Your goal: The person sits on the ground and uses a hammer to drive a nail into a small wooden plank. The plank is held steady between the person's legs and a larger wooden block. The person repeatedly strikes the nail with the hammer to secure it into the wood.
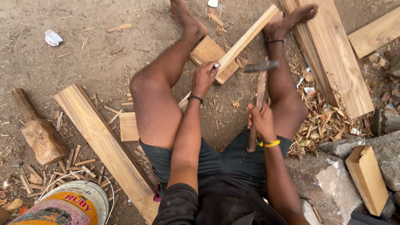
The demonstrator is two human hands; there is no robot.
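I sit on bare earth with my legs spread. My left hand (204,78) is closed around a chisel (216,65), whose light tip shows above the fist, set against a long narrow wooden strip (246,39). The strip lies slanted across a small square wood block (208,53), and my right foot rests on its far end. My right hand (261,121) grips the wooden handle of a hammer (260,85). Its dark metal head is raised and blurred, just right of the chisel.
A wide plank (333,50) lies at the right with wood shavings (321,121) beside it. Another plank (104,146) slants at my left, near a wooden mallet (37,129), a paint bucket (66,206) and scraps. Grey stones (329,183) and a block (366,177) sit at right.
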